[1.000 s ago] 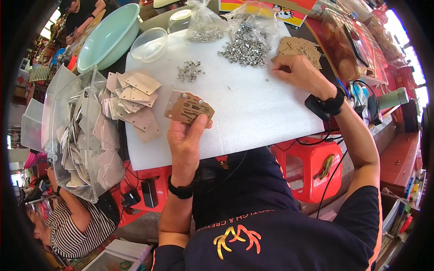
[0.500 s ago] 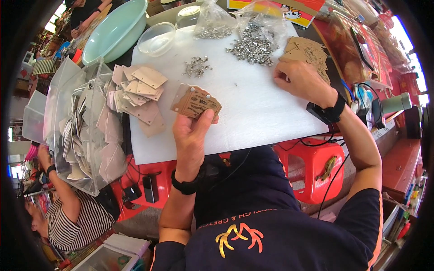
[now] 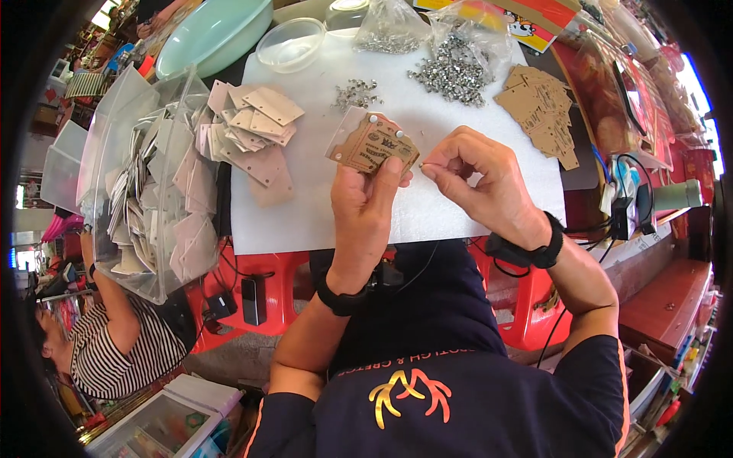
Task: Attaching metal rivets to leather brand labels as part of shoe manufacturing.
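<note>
My left hand (image 3: 365, 204) grips a stack of brown card tags (image 3: 372, 145) topped by a clear plastic piece, held just above the white work sheet (image 3: 427, 200). My right hand (image 3: 477, 179) sits close to the tags' right edge, its thumb and forefinger pinched on a small metal screw (image 3: 424, 165). A heap of small silver screws (image 3: 454, 72) lies at the far side of the sheet, with a smaller cluster (image 3: 356, 94) to its left. Loose brown tags (image 3: 540, 111) are stacked at the far right.
A pile of plastic-covered tags (image 3: 248, 133) lies on the sheet's left, beside a clear bin (image 3: 126, 175) full of them. A pale green basin (image 3: 210, 34) and a clear bowl (image 3: 290, 44) stand at the back. Another person in a striped shirt (image 3: 114, 343) sits lower left.
My right hand has come back from the far brown tags to the held stack, now pinching a screw. My left hand lifted the stack slightly toward me.
</note>
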{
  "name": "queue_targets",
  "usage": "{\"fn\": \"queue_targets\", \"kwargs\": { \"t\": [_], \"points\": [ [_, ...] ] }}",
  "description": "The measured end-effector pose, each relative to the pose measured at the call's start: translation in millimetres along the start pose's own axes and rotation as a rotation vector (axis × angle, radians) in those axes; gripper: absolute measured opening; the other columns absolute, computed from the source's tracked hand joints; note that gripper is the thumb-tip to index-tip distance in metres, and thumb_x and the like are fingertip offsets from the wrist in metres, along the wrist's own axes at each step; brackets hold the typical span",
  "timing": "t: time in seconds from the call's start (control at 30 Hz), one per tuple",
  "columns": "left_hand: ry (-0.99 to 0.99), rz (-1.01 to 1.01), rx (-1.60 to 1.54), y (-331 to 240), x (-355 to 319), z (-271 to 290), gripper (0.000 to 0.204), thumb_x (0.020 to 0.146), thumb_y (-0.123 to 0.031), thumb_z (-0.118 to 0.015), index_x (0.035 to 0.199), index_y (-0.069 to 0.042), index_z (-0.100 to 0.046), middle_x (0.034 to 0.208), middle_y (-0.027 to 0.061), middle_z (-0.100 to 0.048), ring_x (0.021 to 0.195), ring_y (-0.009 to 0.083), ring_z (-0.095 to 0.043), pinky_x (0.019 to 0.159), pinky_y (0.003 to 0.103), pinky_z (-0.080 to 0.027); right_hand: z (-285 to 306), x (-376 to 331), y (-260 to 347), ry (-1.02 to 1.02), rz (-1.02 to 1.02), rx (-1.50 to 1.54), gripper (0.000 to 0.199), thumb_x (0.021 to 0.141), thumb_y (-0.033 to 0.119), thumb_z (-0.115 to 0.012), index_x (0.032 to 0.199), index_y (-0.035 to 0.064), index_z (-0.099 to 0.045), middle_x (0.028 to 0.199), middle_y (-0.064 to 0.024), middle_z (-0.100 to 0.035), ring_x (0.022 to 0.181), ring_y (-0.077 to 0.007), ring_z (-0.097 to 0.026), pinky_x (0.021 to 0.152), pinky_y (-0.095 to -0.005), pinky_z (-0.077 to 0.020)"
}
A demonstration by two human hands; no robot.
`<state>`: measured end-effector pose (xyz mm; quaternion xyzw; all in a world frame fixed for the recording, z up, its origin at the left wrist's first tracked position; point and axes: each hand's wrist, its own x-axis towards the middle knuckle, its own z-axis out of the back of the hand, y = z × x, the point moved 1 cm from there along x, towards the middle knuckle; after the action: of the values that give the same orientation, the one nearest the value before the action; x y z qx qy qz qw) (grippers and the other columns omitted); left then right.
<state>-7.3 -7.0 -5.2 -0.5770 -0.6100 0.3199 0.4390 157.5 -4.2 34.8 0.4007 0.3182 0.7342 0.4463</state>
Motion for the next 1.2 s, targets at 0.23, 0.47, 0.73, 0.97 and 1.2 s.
{"fn": "queue_targets", "kwargs": {
  "t": [0.23,0.47,0.73,0.97,1.2],
  "points": [
    [-0.012,-0.083,0.068,-1.4,-3.9,-3.4,0.033,0.098,-0.006,-0.048,0.130,0.000,-0.045,0.107,0.0060,-0.058,0.091,0.0102,-0.056,0.074,0.027,-0.048,-13.7,-8.2,-2.3,-0.100,0.084,-0.030,0.007,0.083,0.002,-0.068,0.088,0.0022,-0.064,0.076,-0.0053,-0.056,0.057,-0.0121,-0.053,0.052,-0.0256,-0.0433],
    [-0.007,-0.134,0.150,0.8,-8.8,-4.7,0.033,0.099,-0.008,-0.049,0.130,0.001,-0.044,0.108,0.0062,-0.059,0.093,0.0096,-0.056,0.076,0.025,-0.046,-19.9,-8.1,-0.5,-0.143,0.123,-0.030,0.009,0.082,-0.001,-0.068,0.089,0.0027,-0.065,0.080,-0.0054,-0.061,0.061,-0.0127,-0.056,0.053,-0.0251,-0.0450],
    [-0.007,-0.151,0.175,-0.8,-11.1,-3.4,0.033,0.099,-0.009,-0.050,0.130,0.001,-0.045,0.111,0.0071,-0.059,0.095,0.0102,-0.056,0.077,0.026,-0.046,-22.1,-7.9,-0.2,-0.160,0.060,-0.004,0.008,0.082,0.001,-0.069,0.089,0.0025,-0.065,0.081,-0.0060,-0.063,0.066,-0.0134,-0.061,0.055,-0.0238,-0.0474],
    [-0.046,-0.155,0.119,-2.5,-13.5,-7.0,0.032,0.099,-0.009,-0.050,0.128,0.002,-0.045,0.115,0.0082,-0.058,0.098,0.0120,-0.056,0.082,0.028,-0.048,-36.6,-11.8,-8.3,-0.186,-0.188,0.339,0.007,0.087,0.004,-0.067,0.088,0.0018,-0.061,0.080,-0.0024,-0.067,0.068,-0.0031,-0.057,0.057,-0.0200,-0.0458],
    [-0.098,-0.158,0.111,-3.5,-16.5,-8.3,0.029,0.099,-0.008,-0.050,0.125,0.003,-0.046,0.119,0.0094,-0.057,0.102,0.0124,-0.056,0.087,0.028,-0.048,-50.7,-14.1,-10.5,-0.246,-0.248,0.502,0.007,0.090,0.007,-0.065,0.091,0.0020,-0.059,0.080,-0.0008,-0.068,0.070,-0.0022,-0.058,0.060,-0.0179,-0.0463]
  ]
}}
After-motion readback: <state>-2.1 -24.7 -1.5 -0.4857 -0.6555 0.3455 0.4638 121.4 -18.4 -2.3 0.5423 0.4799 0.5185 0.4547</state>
